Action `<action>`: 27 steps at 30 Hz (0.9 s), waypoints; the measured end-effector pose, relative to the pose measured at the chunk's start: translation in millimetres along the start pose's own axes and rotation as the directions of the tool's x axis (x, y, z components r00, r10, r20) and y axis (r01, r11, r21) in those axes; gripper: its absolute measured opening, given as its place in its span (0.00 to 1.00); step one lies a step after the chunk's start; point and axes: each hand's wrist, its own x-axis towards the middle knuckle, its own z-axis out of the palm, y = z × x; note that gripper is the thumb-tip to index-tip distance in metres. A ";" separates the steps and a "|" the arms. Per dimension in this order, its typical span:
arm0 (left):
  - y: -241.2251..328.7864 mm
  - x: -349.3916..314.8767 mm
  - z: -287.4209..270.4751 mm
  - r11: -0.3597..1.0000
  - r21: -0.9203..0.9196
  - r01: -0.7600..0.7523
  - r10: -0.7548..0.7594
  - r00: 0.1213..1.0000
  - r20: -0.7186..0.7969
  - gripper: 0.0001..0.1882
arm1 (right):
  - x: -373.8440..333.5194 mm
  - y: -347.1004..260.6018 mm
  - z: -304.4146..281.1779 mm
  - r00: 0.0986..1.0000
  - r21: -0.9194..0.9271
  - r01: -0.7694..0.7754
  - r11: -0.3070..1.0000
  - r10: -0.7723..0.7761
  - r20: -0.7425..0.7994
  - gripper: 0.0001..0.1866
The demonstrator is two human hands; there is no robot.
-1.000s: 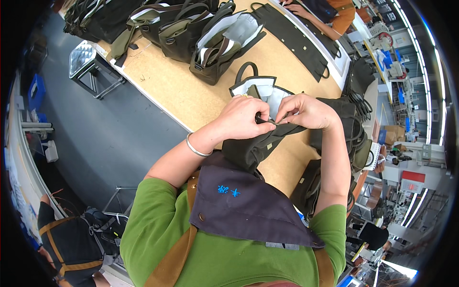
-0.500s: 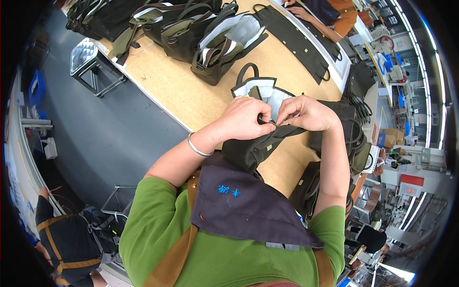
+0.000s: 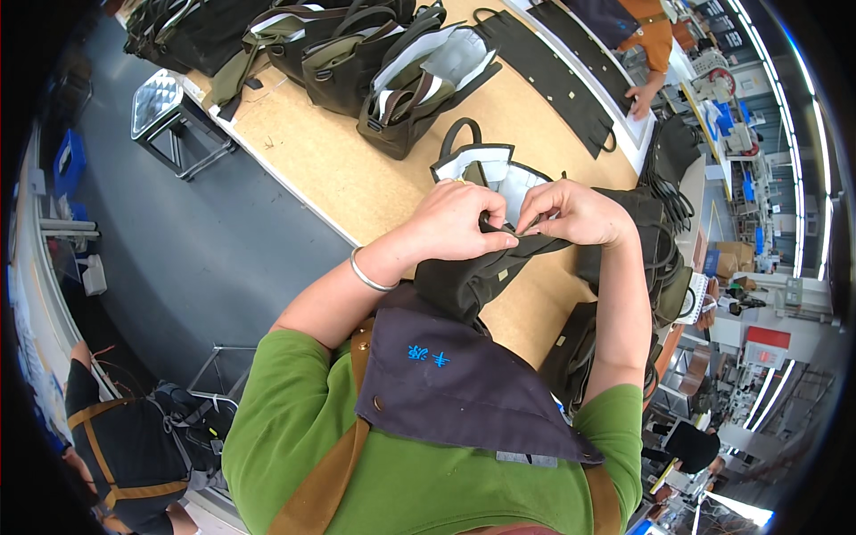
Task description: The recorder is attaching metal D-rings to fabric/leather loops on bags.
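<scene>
I see a bright, evenly lit indoor scene through a round fisheye view with black corners. Long ceiling light strips (image 3: 816, 160) curve along the right rim and glare white. The tan surface (image 3: 330, 160) is well lit, with only soft, short shadows under the bags. My hands (image 3: 522, 218) at the centre are sharp and clearly exposed. Straight edges bow strongly toward the rim, where detail smears and shrinks. The grey floor (image 3: 205, 259) on the left is dimmer, fading to dark near the edge.
</scene>
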 end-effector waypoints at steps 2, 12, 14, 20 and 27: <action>-2.8 -0.5 4.9 1.000 0.005 -0.017 0.017 0.998 -0.053 0.18 | 0.4 0.3 0.2 1.000 0.016 0.002 1.000 -0.002 -0.002 0.10; 1.5 -1.8 9.0 1.000 0.013 -0.018 0.019 0.995 -0.101 0.20 | -4.5 2.6 1.4 0.998 0.061 0.055 0.997 -0.055 0.006 0.12; 2.3 -2.6 10.1 0.999 0.035 -0.027 0.031 0.992 -0.122 0.20 | -5.3 5.4 2.6 0.999 0.107 0.045 0.993 -0.046 0.003 0.12; 4.8 -2.9 9.8 1.000 0.021 -0.001 0.004 0.993 -0.119 0.19 | -6.3 9.4 1.9 0.998 0.292 -0.060 0.955 0.055 0.026 0.11; 5.7 -4.4 10.7 1.000 0.013 -0.006 0.008 0.990 -0.144 0.18 | -8.1 -0.9 10.9 0.995 0.150 -0.061 0.987 0.072 -0.063 0.09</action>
